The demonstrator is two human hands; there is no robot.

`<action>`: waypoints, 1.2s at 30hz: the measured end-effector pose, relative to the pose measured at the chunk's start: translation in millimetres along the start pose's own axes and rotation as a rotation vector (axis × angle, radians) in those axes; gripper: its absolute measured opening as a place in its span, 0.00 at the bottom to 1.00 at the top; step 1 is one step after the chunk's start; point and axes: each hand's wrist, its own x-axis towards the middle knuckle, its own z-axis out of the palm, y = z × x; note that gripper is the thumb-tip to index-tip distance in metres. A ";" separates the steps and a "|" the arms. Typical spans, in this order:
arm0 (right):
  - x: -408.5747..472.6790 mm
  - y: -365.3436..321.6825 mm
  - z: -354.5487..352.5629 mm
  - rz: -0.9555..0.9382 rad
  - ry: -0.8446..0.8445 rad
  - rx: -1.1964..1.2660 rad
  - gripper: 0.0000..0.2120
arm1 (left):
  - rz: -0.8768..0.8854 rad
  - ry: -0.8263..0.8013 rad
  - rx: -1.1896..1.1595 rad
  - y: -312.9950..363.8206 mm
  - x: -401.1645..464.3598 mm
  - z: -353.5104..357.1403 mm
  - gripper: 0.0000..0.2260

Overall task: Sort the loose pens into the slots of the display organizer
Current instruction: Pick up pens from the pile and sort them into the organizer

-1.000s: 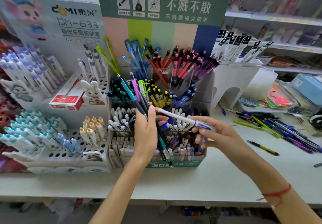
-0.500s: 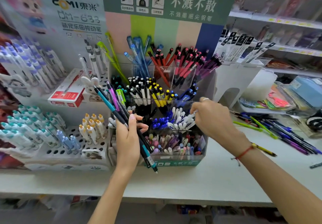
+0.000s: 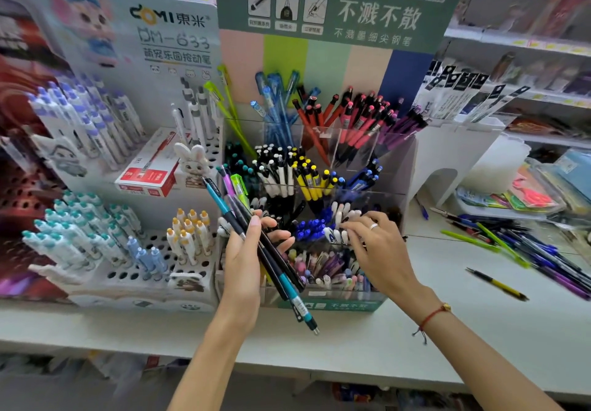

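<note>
Left hand (image 3: 246, 260) grip clamps pen bundle (image 3: 256, 234); right hand (image 3: 377, 250) fingers loose over organizer (image 3: 329, 303).

Left hand (image 3: 244, 262) grips a bundle of pens (image 3: 256, 234) slanted in front of the display organizer (image 3: 329, 303). Right hand (image 3: 379, 250), fingers curled, is at the white-and-blue pens (image 3: 335, 222) in the organizer's middle tier. Loose pens (image 3: 524, 250) lie on the shelf right of the organizer.

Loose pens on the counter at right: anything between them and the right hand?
Nothing visible. The right hand is at the display organizer; only bare counter separates it from the loose pens and a yellow pen.
</note>
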 end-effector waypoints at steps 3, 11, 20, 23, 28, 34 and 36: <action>-1.4 -11.7 -8.4 0.031 0.070 0.062 0.14 | 0.007 -0.024 -0.040 0.1 0.5 6.0 0.07; -14.5 -79.0 -47.4 0.511 -0.572 1.062 0.12 | 0.183 0.069 -0.092 -1.0 9.7 21.5 0.07; -10.5 -97.2 -44.6 0.619 -0.676 1.271 0.15 | 0.268 0.081 0.000 1.2 11.7 36.3 0.06; -4.6 -88.1 -43.4 0.561 -0.648 1.255 0.13 | 0.281 0.060 0.084 5.5 16.8 40.3 0.07; -8.6 -61.5 -51.8 0.446 -0.691 1.149 0.10 | 0.288 0.114 0.177 23.4 36.1 33.4 0.08; -8.1 -30.9 -68.1 0.469 -0.566 1.036 0.07 | 0.341 0.065 0.357 31.2 54.5 6.7 0.12; -3.0 -28.4 -71.9 0.486 -0.508 1.052 0.08 | 0.355 0.031 0.429 26.7 52.4 1.1 0.16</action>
